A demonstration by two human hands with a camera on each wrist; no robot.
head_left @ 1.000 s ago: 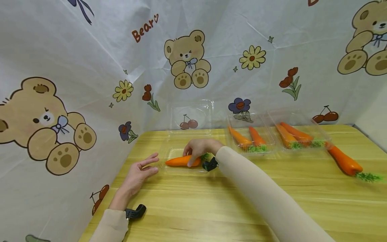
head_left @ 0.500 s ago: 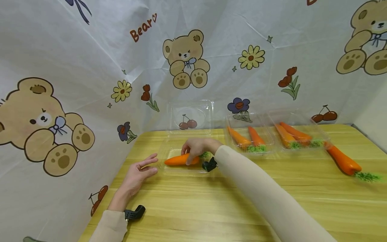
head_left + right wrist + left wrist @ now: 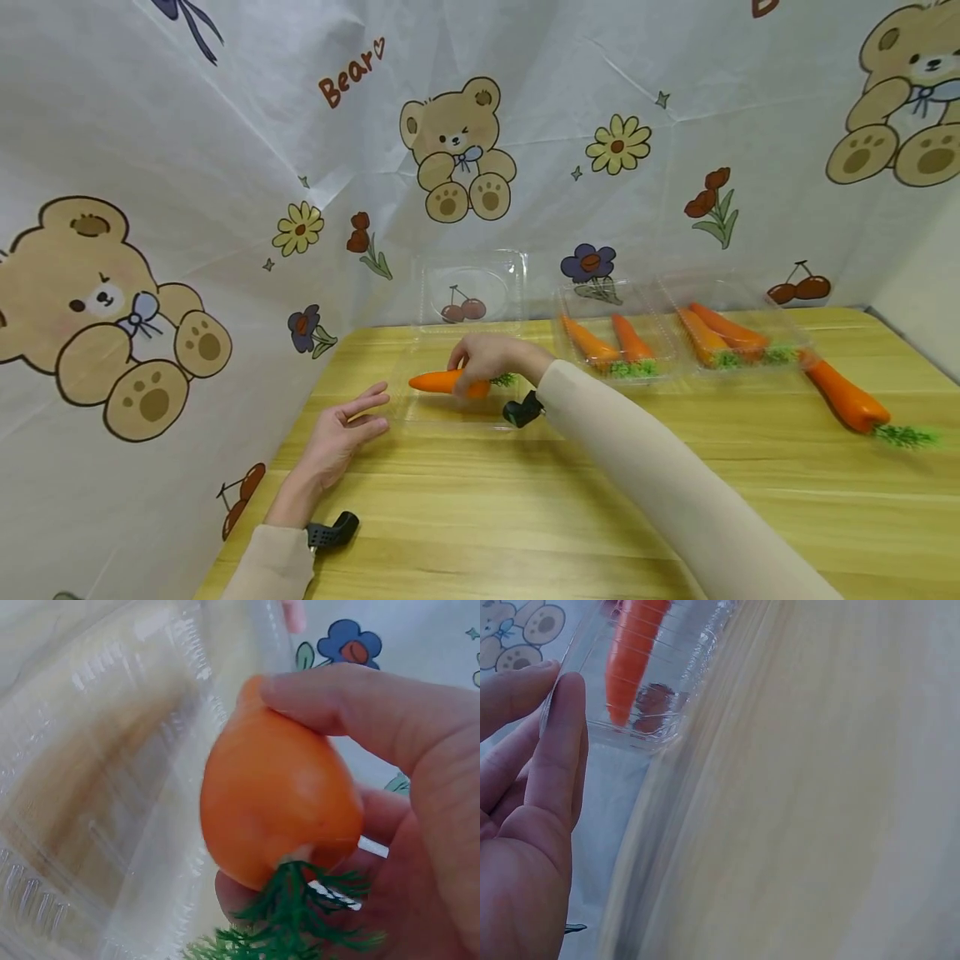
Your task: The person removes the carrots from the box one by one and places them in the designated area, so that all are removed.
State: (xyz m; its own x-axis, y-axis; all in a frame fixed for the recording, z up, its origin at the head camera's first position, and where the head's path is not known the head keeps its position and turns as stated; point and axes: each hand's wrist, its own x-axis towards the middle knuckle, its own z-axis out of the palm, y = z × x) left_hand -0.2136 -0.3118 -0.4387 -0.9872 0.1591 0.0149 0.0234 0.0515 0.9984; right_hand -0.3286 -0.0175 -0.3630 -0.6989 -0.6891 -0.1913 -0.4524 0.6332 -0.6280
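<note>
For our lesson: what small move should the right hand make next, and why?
Perhaps lower the tapered orange carrot into the clear plastic box: the right hand holds it over that box, the lid stands open, and the similar box beside contains two carrots.

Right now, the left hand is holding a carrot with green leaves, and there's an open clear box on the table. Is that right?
Not quite: the right hand is holding the carrot with green leaves, as the head view shows. The open clear box is on the table.
</note>
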